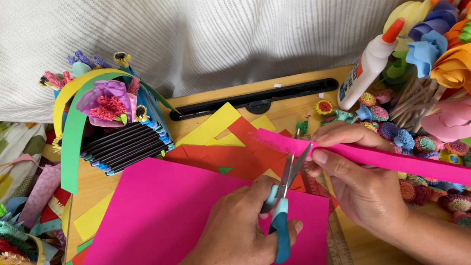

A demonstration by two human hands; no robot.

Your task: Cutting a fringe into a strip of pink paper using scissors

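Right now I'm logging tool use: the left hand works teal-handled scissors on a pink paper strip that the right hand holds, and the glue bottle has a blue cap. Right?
Not quite. The glue bottle has an orange cap, as the head view shows. The rest holds: the left hand works the teal-handled scissors on the pink strip held by the right hand.

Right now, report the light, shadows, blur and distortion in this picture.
Head view: soft, even daylight, no harsh glare; a faint shadow under the left hand on the pink sheet. The scissors and pink strip in the right hand look sharp. Wide lens bends the edges; corners slightly softer.
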